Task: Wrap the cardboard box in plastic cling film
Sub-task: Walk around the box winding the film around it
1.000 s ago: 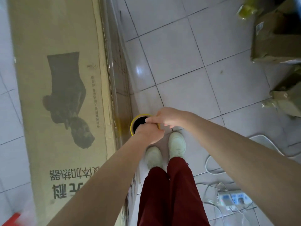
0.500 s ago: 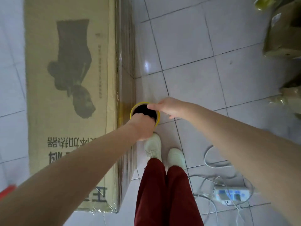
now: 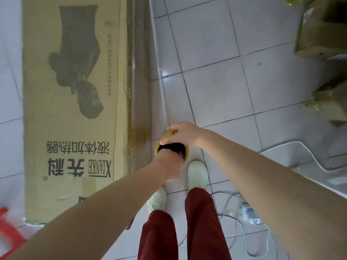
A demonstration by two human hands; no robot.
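A long cardboard box (image 3: 75, 113) with a dark printed figure and black lettering stands on the tiled floor at the left. Clear film (image 3: 159, 76) stretches along its right side, from the far end back to a yellow-rimmed film roll (image 3: 156, 145) that I hold upright beside the box. My left hand (image 3: 169, 162) grips the roll's near side, its fingers reaching into the dark core. My right hand (image 3: 183, 135) holds the roll's far rim, thumb across the top edge.
Other cardboard boxes (image 3: 323, 30) stand at the upper right. A white power strip (image 3: 249, 214) with loose cables lies on the floor at the lower right. A red object (image 3: 7, 229) shows at the lower left edge. My feet in white shoes stand below the roll.
The view has shifted along the box, with more of its near lettering now visible. The roll has drifted a little away from the box's side, and both hands keep their hold.
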